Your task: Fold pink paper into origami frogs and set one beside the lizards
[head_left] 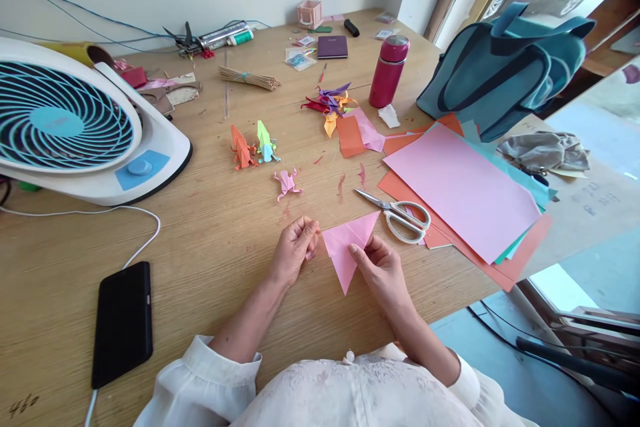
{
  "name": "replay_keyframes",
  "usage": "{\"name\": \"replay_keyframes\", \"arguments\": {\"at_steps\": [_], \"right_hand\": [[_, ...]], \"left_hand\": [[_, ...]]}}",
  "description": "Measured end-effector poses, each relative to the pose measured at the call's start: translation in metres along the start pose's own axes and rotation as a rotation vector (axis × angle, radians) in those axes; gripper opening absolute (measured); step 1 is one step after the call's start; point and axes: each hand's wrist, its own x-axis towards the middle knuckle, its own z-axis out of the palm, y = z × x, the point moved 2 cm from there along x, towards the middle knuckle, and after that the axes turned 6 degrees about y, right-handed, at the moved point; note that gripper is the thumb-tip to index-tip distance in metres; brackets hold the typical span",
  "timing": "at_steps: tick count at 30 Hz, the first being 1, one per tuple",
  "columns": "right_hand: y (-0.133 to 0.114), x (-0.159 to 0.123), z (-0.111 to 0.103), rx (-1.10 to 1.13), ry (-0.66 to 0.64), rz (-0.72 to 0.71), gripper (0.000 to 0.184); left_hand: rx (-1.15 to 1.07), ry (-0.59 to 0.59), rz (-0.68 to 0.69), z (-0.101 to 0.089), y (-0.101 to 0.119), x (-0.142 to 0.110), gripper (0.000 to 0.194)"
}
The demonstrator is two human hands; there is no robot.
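A folded pink paper triangle [345,240] is pinched between the thumb and fingers of my right hand [383,267], one of its points aimed down toward me. Just left of the paper, my left hand [296,247] is closed with its fingers curled in, and a small gap seems to separate it from the paper's left corner. Beyond my hands lies a small pink origami frog [287,184]. Scissors [400,213] with white handles rest right of the triangle, blades slightly apart, pointing left.
Pink, orange and green paper sheets [465,187] are stacked at right, near a teal bag [500,73] and a magenta flask [390,71]. Folded paper figures [250,145] stand farther back. A white fan [70,127] and a black phone [123,323] with a cable occupy the left.
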Motion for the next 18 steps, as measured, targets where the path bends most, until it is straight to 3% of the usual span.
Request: {"name": "replay_keyframes", "arguments": {"at_steps": [8, 13, 18], "right_hand": [[-0.005, -0.001, 0.0, -0.022, 0.05, -0.041, 0.031], [-0.002, -0.004, 0.003, -0.008, 0.0, -0.067, 0.028], [-0.003, -0.005, 0.002, -0.009, -0.033, -0.046, 0.03]], "left_hand": [[0.021, -0.137, -0.054, 0.01, 0.003, -0.013, 0.049], [-0.028, -0.064, -0.045, 0.018, 0.004, -0.018, 0.047], [0.07, -0.042, 0.042, 0.016, 0.004, -0.016, 0.044]]}}
